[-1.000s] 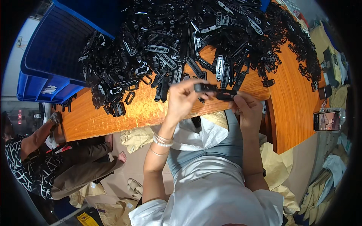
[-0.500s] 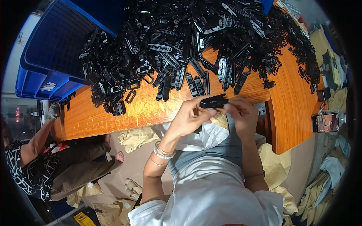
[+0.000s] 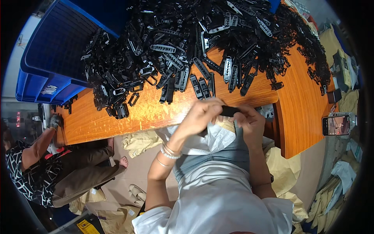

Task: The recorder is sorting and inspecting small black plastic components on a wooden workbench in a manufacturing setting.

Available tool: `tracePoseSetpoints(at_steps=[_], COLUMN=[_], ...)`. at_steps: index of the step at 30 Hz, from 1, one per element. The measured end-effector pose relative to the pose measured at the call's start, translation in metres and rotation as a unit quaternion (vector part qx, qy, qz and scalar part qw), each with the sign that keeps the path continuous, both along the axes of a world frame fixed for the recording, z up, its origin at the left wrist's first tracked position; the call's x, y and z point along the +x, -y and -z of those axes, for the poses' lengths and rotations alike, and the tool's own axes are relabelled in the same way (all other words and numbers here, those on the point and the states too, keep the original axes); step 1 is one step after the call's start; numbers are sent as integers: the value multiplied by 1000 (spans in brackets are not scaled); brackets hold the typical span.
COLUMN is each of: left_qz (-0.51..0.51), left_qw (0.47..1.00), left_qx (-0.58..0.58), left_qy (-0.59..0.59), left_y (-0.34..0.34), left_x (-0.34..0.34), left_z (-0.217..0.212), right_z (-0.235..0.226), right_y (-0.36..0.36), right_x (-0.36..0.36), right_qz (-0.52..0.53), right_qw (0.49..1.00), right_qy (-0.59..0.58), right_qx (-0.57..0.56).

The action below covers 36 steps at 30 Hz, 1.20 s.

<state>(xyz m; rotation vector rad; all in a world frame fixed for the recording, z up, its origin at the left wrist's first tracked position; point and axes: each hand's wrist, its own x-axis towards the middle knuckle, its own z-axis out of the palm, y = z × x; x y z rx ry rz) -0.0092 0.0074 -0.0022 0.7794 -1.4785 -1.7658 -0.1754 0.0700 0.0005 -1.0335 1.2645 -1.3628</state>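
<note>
Between my two hands, just off the table's front edge, is a small black plastic part (image 3: 230,111), elongated and dark. My left hand (image 3: 201,117), slightly blurred, grips its left end with closed fingers. The fingers of my right hand (image 3: 251,121) are pinched at its right end. Below them a white woven bag (image 3: 212,141) lies over my lap. Beyond my hands, a large heap of black plastic parts (image 3: 163,58) covers much of the wooden table (image 3: 156,117); several long slotted pieces lie along its near side.
A blue crate (image 3: 58,50) stands at the left of the heap. A co-worker (image 3: 35,171) sits at the left, a gloved hand on the table. To the right, a phone (image 3: 336,126) stands beside the table. Brown paper bags (image 3: 142,143) lie on the floor.
The black part has turned between my hands and looks shorter and more covered now. My left hand has shifted slightly right over it.
</note>
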Motion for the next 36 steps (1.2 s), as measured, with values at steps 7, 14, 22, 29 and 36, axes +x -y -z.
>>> tracePoseSetpoints(at_steps=[7, 14, 22, 29, 36], left_qz=[-52, 23, -100, 3, -94], left_qw=[792, 769, 914, 979, 995], left_qx=[-477, -524, -345, -122, 34], left_qy=[376, 364, 188, 161, -6], left_y=[51, 71, 48, 24, 17], left_x=[0, -4, -11, 4, 15], left_z=[-11, -14, -26, -33, -26], right_z=[8, 11, 14, -3, -5], right_y=[1, 3, 11, 11, 9], right_x=[-18, -21, -18, -6, -2], right_qz=[53, 36, 51, 18, 5], right_qw=[998, 997, 994, 953, 958], right_qy=[35, 54, -54, -250, -229], right_qx=[31, 37, -78, -172, -174])
